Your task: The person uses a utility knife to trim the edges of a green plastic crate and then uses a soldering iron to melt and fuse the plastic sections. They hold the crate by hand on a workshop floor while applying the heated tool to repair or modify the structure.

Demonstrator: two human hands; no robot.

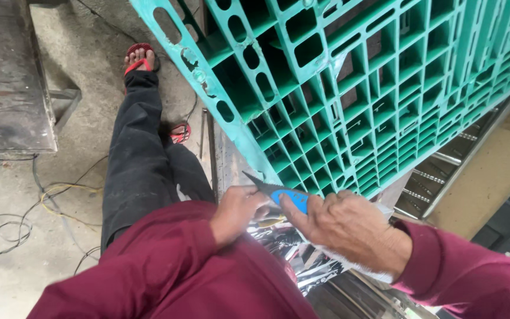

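Observation:
My right hand (349, 227) grips the blue handle of a small utility knife (278, 192), whose dark pointed blade sticks up to the left toward a green plastic pallet (349, 88). My left hand (237, 211) closes around the knife's blade end, beside the right hand. Under both hands lies shiny crumpled metal sheet (302, 257). A white cloth or paper shows under my right wrist. I wear dark red sleeves and black trousers, with red sandals on my feet.
The green grid pallet leans tilted over the upper right. A dark steel table (7, 77) stands at the upper left. Loose cables (42, 201) trail across the concrete floor at left. Metal bars (444, 171) lie at the right, beside a tan board.

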